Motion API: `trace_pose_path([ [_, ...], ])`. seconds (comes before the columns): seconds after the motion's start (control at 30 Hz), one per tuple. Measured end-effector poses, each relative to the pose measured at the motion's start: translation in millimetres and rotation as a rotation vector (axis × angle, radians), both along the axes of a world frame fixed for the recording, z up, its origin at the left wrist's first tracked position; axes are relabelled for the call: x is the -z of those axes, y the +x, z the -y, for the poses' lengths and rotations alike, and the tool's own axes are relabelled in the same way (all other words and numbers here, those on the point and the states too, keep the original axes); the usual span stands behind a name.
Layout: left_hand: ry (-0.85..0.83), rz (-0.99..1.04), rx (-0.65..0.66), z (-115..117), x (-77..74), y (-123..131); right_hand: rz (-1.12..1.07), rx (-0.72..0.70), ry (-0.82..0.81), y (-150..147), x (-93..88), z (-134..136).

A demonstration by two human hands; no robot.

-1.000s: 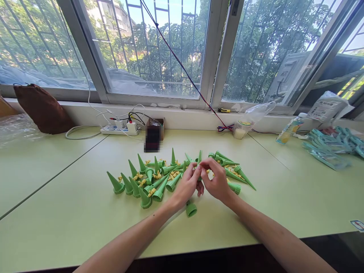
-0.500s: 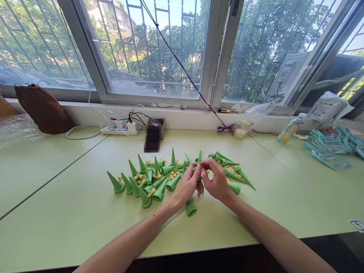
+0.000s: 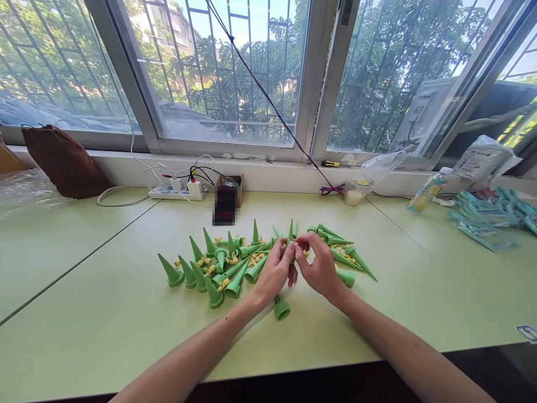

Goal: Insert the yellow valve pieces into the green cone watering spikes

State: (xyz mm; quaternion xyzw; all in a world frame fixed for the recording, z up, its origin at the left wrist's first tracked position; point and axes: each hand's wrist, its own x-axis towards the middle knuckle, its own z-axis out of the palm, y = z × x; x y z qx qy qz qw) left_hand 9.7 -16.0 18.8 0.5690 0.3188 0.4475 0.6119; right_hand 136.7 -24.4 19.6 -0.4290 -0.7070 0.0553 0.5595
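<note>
My left hand [image 3: 274, 273] is wrapped round a long green cone spike [image 3: 282, 307]; its wide end sticks out below the palm and its tip shows above the fingers. My right hand [image 3: 319, 266] meets it, fingertips pinched at the spike's upper part; what they pinch is too small to make out. Behind both hands lies a pile of green cone spikes [image 3: 226, 263] mixed with small yellow pieces [image 3: 224, 283] on the pale green table [image 3: 104, 313]. Several cones stand upright at the pile's left.
A white power strip [image 3: 178, 192] with cables and a small open box [image 3: 229, 197] sit by the window sill. A brown bag [image 3: 62, 159] lies far left. At the right are a jar in a plastic bag [image 3: 356, 190], a bottle [image 3: 425, 193] and teal packets [image 3: 486, 218].
Both hands have stayed in place; the spike in my left hand has shifted slightly upward, its tip now showing more above the fingers.
</note>
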Motion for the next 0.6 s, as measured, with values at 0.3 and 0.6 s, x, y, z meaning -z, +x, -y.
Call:
trace_pose_path([
  [0.3, 0.030, -0.014, -0.057, -1.3, -0.1, -0.2, 0.020, -0.033, 0.006, 0.2, -0.6, -0.6],
  [0.6, 0.063, -0.022, -0.068, -2.3, 1.9, -0.5, 0.010, -0.021, -0.010, 0.8, 1.3, -2.0],
])
